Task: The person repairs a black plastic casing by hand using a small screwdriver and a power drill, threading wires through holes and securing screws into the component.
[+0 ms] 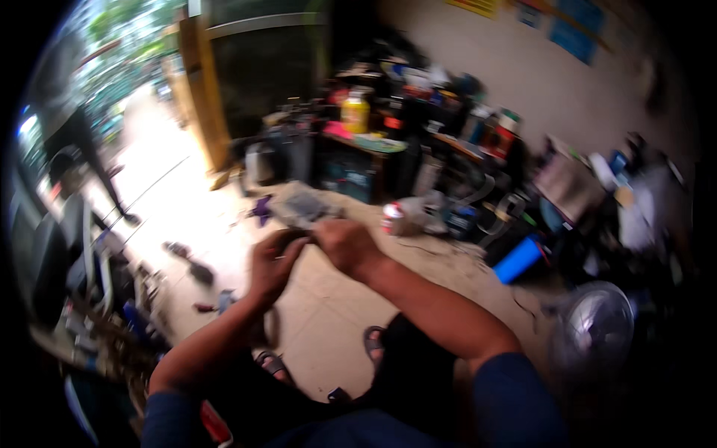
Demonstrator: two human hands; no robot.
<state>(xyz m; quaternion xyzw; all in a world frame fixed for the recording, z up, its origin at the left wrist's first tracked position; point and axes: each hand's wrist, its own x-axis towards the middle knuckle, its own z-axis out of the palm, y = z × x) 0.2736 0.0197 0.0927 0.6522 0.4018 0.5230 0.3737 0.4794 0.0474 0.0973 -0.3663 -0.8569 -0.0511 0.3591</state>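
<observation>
Dark blue shirt (373, 431) and black trousers (420, 362) fill the lower edge, with bare forearms reaching forward from the sleeves. At far left, a person (63, 97) in a grey top and dark trousers stands outdoors on bright ground, beyond a jumble of parts. Right of that rises a wooden post (200, 112); dark scraps (190, 263) lie on the tiled floor (321, 325) below, and a purple thing (261, 210) lies farther along.

Near the middle, above the floor, the two hands meet. The left hand (273, 260) has thumb and fingers closed on a small dark piece (308, 236), too blurred to identify. The right hand (345, 243) is curled in against it, back toward the camera; its fingertips are hidden, so I cannot tell whether it pinches too. Just beyond them sits a grey block (302, 203). Sandals (372, 342) show below.

Farther right, a cluttered desk (382, 144) bears a yellow bottle (355, 113) and a dark bottle (393, 118) with a reddish label, its print smeared by blur. A red and white can (391, 218) stands on the floor. Above, yellow (474, 7) and blue posters (576, 30) carry unreadable print. At far right lie a blue cylinder (518, 260) and a fan (595, 321).
</observation>
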